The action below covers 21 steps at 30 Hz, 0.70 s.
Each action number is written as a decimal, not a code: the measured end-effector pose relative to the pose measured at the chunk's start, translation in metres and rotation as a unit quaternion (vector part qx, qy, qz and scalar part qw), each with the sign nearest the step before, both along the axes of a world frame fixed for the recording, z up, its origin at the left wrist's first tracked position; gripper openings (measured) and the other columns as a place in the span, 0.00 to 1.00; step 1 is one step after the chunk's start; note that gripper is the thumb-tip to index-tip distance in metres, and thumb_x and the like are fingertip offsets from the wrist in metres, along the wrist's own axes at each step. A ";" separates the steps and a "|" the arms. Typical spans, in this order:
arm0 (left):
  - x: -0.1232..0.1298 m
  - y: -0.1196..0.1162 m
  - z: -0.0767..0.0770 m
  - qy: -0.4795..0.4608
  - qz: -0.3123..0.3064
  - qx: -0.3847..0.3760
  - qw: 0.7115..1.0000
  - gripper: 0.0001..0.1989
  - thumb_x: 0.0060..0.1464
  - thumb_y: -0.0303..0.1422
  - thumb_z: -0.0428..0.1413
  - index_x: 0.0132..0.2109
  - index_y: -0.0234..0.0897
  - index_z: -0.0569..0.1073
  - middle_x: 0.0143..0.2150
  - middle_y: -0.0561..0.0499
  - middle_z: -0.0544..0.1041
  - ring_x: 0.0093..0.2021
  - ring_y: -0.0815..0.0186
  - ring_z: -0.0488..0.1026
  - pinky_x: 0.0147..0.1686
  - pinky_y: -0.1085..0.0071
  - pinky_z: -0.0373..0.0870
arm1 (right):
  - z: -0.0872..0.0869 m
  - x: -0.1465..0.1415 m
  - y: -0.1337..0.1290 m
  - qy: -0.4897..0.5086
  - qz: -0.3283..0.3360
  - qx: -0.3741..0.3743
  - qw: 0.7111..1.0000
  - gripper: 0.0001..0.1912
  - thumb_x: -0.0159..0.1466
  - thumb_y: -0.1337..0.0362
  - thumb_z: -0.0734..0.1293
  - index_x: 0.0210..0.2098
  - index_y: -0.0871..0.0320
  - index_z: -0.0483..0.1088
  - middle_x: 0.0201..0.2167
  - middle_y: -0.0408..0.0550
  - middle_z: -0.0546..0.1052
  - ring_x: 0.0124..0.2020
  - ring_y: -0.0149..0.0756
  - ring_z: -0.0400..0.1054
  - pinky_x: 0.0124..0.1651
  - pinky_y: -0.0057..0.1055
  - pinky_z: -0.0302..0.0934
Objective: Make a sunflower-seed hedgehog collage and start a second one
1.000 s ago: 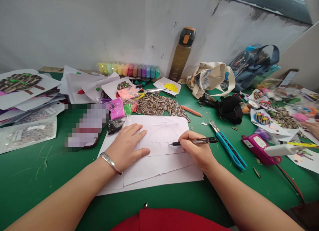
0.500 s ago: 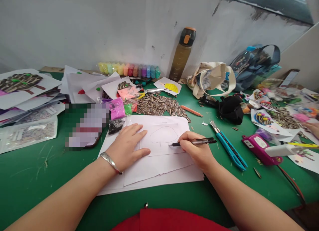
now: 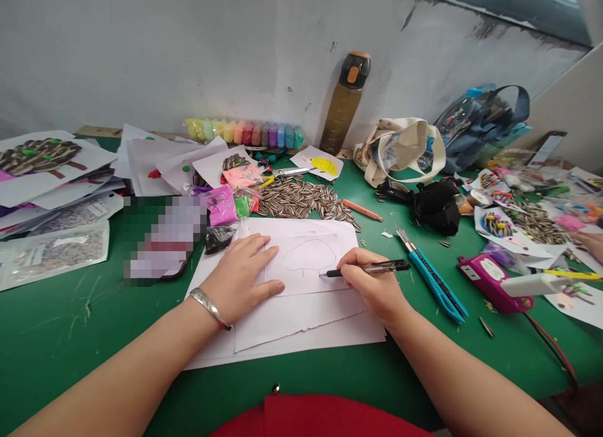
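White paper sheets [image 3: 301,321] lie stacked on the green table in front of me. The top sheet bears a thin drawn outline, a rounded shape with short lines below it. My left hand [image 3: 242,279], a silver bracelet at its wrist, rests flat on the left part of the sheets with fingers spread. In my right hand [image 3: 372,286] is a black pen [image 3: 377,269], pinched between the fingers. Its tip points left and meets the paper at the short lines under the outline.
Sunflower seeds [image 3: 301,197] are heaped behind the paper, beside clay packets [image 3: 221,206]. A blue cutter [image 3: 436,283] and a magenta glue gun [image 3: 494,283] lie to the right. A bottle [image 3: 345,104] leans against the wall. Another person's hand [image 3: 588,243] shows at the right edge.
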<state>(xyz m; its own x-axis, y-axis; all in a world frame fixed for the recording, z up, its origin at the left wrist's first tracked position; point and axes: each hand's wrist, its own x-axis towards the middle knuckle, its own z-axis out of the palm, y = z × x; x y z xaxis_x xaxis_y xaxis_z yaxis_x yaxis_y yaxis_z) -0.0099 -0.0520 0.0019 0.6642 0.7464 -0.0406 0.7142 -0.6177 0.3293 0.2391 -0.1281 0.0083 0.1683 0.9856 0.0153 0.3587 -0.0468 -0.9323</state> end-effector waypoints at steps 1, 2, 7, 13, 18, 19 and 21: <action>0.000 0.000 0.000 0.000 0.000 0.000 1.000 0.32 0.53 0.47 0.57 0.60 0.32 0.69 0.65 0.35 0.63 0.65 0.45 0.56 0.64 0.48 0.52 | 0.000 0.000 0.000 -0.001 0.002 -0.001 1.000 0.08 0.52 0.70 0.61 0.20 0.58 0.69 0.18 0.40 0.69 0.24 0.30 0.60 0.26 0.27 0.52; 0.000 0.000 0.000 0.000 0.000 0.001 1.000 0.32 0.53 0.47 0.57 0.60 0.32 0.69 0.65 0.36 0.63 0.65 0.45 0.56 0.63 0.47 0.52 | 0.000 0.000 0.000 0.000 0.005 -0.003 1.000 0.08 0.52 0.70 0.61 0.20 0.58 0.69 0.18 0.40 0.69 0.24 0.30 0.60 0.26 0.27 0.52; 0.001 0.000 0.002 0.006 0.003 -0.003 1.000 0.32 0.53 0.47 0.57 0.60 0.31 0.68 0.65 0.36 0.62 0.66 0.45 0.55 0.64 0.48 0.51 | 0.000 0.000 -0.001 0.007 -0.005 0.001 1.000 0.08 0.52 0.70 0.61 0.19 0.58 0.68 0.18 0.40 0.68 0.24 0.31 0.60 0.27 0.27 0.53; 0.002 0.000 0.003 0.015 0.006 -0.008 1.000 0.33 0.53 0.47 0.57 0.61 0.32 0.68 0.65 0.36 0.62 0.66 0.47 0.55 0.64 0.49 0.51 | -0.001 0.001 -0.002 0.008 0.003 -0.001 1.000 0.08 0.52 0.70 0.61 0.19 0.57 0.68 0.17 0.40 0.68 0.24 0.31 0.59 0.27 0.27 0.52; 0.001 -0.001 0.003 0.016 0.003 -0.007 1.000 0.32 0.53 0.47 0.56 0.60 0.32 0.68 0.65 0.36 0.62 0.66 0.46 0.55 0.64 0.48 0.51 | 0.001 -0.001 0.000 0.007 -0.009 0.007 1.000 0.07 0.54 0.68 0.62 0.22 0.57 0.70 0.19 0.40 0.70 0.25 0.31 0.61 0.28 0.28 0.55; 0.001 -0.001 0.004 0.016 0.003 -0.008 1.000 0.32 0.53 0.46 0.56 0.60 0.32 0.68 0.65 0.35 0.62 0.66 0.46 0.55 0.64 0.48 0.51 | 0.002 -0.003 0.000 0.000 -0.004 0.006 1.000 0.07 0.54 0.68 0.62 0.23 0.57 0.71 0.20 0.41 0.71 0.25 0.32 0.62 0.29 0.28 0.55; 0.001 -0.001 0.004 0.014 0.004 -0.008 1.000 0.32 0.53 0.46 0.57 0.60 0.31 0.69 0.65 0.35 0.62 0.66 0.45 0.55 0.64 0.48 0.51 | 0.005 -0.009 0.000 -0.020 0.015 0.003 1.000 0.06 0.55 0.68 0.63 0.25 0.57 0.72 0.22 0.42 0.72 0.27 0.32 0.64 0.30 0.28 0.56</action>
